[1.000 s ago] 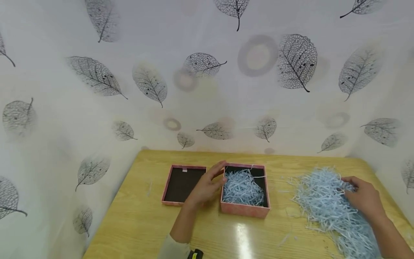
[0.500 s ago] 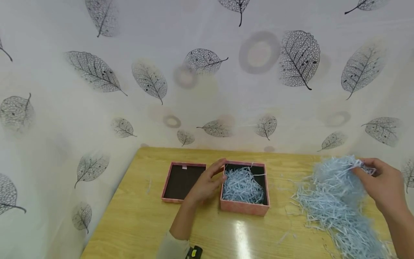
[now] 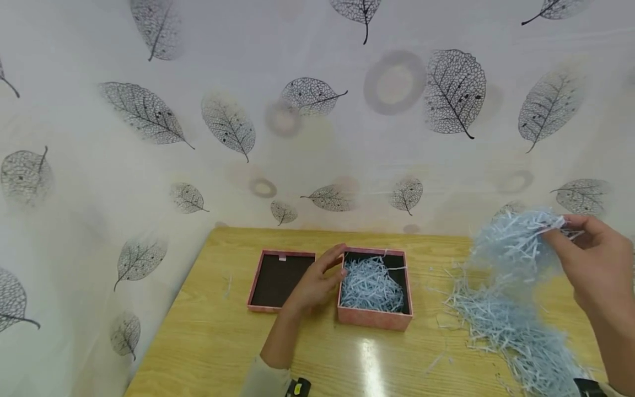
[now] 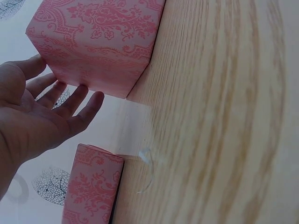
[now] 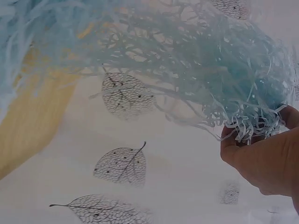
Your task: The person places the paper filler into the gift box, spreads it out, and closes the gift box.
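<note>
A pink patterned box with a dark inside stands on the table, partly filled with light blue shredded paper. My left hand rests against its left side; in the left wrist view the fingers are spread and fairly straight along the box wall. At the right, my right hand pinches a raised clump of shredded paper between thumb and fingers. Strands trail from the clump to the pile below. In the right wrist view the clump hides some of the fingertips.
Left of the box lies the pink lid, its dark inside facing up, partly behind my left hand. Loose paper strands are scattered on the wooden table. A leaf-printed cloth rises behind the table.
My right hand has taken hold of a clump of shredded paper and lifted it up from the pile. The left hand stays at the box.
</note>
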Demonstrator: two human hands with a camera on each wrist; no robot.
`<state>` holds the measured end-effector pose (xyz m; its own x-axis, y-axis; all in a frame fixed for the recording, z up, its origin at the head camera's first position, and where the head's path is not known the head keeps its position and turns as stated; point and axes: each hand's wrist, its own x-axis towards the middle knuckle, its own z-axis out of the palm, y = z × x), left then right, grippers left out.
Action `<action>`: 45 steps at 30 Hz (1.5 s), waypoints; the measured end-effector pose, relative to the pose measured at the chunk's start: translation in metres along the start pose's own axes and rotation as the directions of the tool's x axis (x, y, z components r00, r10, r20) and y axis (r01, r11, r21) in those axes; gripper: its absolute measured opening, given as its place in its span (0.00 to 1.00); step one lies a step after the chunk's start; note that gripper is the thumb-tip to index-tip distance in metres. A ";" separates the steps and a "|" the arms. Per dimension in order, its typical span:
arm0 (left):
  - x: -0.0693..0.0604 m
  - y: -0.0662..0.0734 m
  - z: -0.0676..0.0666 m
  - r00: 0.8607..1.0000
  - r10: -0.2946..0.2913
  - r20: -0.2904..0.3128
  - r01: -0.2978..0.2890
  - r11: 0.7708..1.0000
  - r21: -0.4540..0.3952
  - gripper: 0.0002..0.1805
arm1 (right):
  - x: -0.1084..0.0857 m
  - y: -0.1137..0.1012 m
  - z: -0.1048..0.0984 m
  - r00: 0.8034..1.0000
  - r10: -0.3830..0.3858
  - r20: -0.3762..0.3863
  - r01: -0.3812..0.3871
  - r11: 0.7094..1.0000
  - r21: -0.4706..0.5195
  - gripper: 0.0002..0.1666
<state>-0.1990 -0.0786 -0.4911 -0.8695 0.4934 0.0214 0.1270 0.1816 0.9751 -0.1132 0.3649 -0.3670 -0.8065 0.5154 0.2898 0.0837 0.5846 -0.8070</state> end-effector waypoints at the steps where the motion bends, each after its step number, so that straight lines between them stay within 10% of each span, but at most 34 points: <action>1: 0.000 0.000 0.000 1.000 0.000 0.001 0.000 1.000 0.001 0.34 | 0.000 -0.006 0.001 1.000 0.002 -0.005 -0.002 1.000 0.017 0.21; 16: -0.001 0.002 -0.001 1.000 0.005 0.005 -0.005 1.000 -0.003 0.34 | -0.016 -0.094 0.026 0.977 -0.200 0.071 0.173 0.944 0.282 0.20; 24: 0.000 0.001 0.000 1.000 0.012 0.007 -0.012 1.000 -0.010 0.34 | -0.030 -0.129 0.051 0.942 -0.278 0.189 0.098 0.765 0.636 0.16; 35: 0.000 0.000 -0.001 1.000 0.008 0.017 -0.008 1.000 -0.020 0.34 | -0.052 -0.154 0.092 0.889 -0.356 0.288 0.133 0.803 0.581 0.14; 45: 0.001 0.001 0.001 1.000 -0.003 -0.006 0.003 1.000 -0.027 0.33 | -0.063 -0.116 0.130 0.875 -0.298 0.382 0.093 0.877 0.470 0.11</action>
<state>-0.1993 -0.0774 -0.4901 -0.8728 0.4876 0.0197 0.1116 0.1600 0.9808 -0.1484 0.1828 -0.3588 -0.9541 0.0371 0.2973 -0.2773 0.2664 -0.9231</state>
